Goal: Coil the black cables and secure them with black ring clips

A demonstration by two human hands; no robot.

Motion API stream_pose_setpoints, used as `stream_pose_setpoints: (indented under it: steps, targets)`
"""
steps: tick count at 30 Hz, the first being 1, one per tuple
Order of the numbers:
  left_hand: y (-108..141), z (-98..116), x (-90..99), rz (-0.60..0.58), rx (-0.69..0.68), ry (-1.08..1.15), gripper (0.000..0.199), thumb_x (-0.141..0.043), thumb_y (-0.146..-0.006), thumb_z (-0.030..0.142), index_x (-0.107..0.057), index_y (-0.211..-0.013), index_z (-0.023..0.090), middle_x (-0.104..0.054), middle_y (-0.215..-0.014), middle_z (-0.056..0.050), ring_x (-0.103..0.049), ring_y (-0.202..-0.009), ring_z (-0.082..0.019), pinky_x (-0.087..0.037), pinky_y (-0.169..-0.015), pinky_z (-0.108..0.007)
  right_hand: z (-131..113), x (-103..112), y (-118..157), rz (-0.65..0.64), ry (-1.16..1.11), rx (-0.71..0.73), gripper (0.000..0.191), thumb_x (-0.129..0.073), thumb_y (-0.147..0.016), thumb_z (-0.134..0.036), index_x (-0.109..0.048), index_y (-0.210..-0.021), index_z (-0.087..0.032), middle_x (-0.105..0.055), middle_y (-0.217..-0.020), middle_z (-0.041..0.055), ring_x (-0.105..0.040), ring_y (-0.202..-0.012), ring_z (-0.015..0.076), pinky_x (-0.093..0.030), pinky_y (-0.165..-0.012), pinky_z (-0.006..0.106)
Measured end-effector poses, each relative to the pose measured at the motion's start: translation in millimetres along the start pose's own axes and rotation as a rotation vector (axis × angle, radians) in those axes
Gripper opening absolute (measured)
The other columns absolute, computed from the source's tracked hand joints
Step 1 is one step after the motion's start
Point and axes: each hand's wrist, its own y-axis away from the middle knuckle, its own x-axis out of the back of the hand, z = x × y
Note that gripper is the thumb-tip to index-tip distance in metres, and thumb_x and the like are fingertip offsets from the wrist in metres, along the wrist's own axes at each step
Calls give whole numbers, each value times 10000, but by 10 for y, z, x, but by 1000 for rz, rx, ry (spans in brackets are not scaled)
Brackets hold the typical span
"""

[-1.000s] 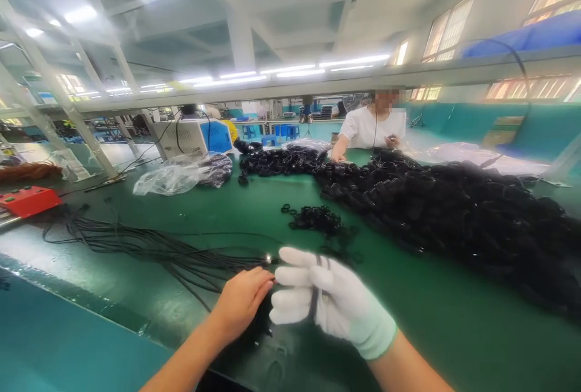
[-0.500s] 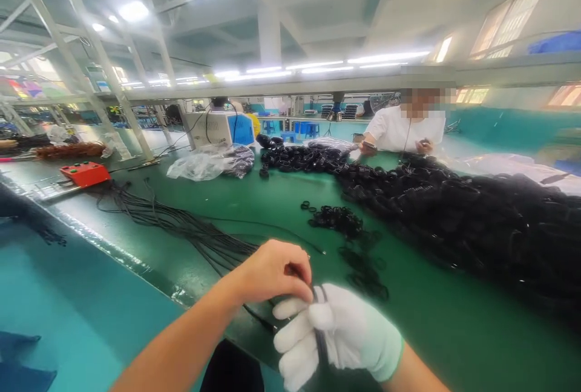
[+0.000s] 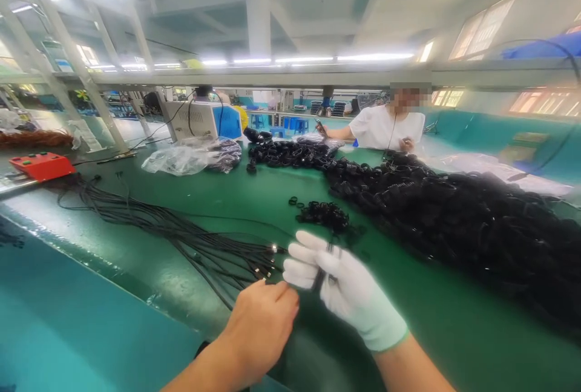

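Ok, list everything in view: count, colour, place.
Table: one, green, foreground
Cables: many, black, left
Small rings: many, black, mid-table
Heap: one, black, right
Plastic bags: several, clear, far side
Machine: one, white and blue, far side
Control box: one, red, left
Co-worker: one, white top, opposite
Stools: several, blue, background
Ceiling lights: several, white, overhead
Bands: count unclear, black, lower centre
Left hand: one, bare, by cables
Right hand: one, white-gloved, bands across it

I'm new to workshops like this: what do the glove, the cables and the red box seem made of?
Glove: probably knitted fabric, matte and soft-edged.
Cables: likely plastic or rubber sheathing, dark and loosely curving, with shiny, seemingly metal tips.
Red box: painted metal or plastic; its smooth colour leaves that open.
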Motion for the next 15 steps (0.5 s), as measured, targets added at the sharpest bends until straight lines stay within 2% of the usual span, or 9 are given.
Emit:
stream_pose_setpoints:
  steps: [3, 5, 7, 10, 13, 15]
  targets:
    - [-33, 66, 128, 64, -50, -15, 161, -482, -850, 169, -558, -709, 191, -607, -689, 10, -497, -573, -144, -301, -565, -281, 95, 13, 12, 62, 61, -95, 414, -711, -722, -268, -556, -1083, -138, -627, -884, 69, -589, -750, 153, -443, -763, 345]
    - [-52, -15, 270, 85, -60, 13, 106, -558, -828, 225, -583, -729, 199, -604, -691, 21, -493, -586, -136, -301, -577, -274, 167, 36, 46, -33, 77, -201, 364, -693, -739, -236, -575, -1061, -111, -631, -852, 73, -584, -745, 149, -444, -734, 324]
    - [-59, -134, 435, 55, -57, 115, 59, -604, -807, 250, -617, -763, 213, -612, -731, 31, -513, -641, -126, -321, -609, -257, 240, 51, 85, -182, 25, -313, 326, -671, -757, -230, -584, -1036, -85, -625, -814, 81, -584, -742, 155, -449, -735, 342]
    - [-66, -282, 606, -52, -13, 431, 34, -635, -784, 225, -668, -792, 222, -627, -775, 40, -546, -710, -104, -366, -649, -207, 356, 32, 127, -326, -82, -437, 379, -678, -741, -280, -569, -1038, -72, -612, -776, 88, -612, -730, 190, -447, -766, 436]
    - [-85, -364, 556, -141, 94, 794, 64, -676, -731, 215, -694, -781, 180, -639, -762, 23, -569, -714, -105, -405, -638, -175, 466, -20, 136, -349, -133, -523, 446, -707, -698, -340, -555, -1023, -74, -589, -774, 86, -629, -755, 240, -431, -770, 513]
    - [-92, -390, 412, -170, 174, 954, 90, -661, -726, 211, -694, -783, 149, -647, -767, 6, -575, -723, -120, -421, -636, -180, 506, -49, 127, -350, -181, -558, 407, -712, -691, -326, -557, -980, -85, -546, -734, 44, -607, -713, 200, -443, -748, 477]
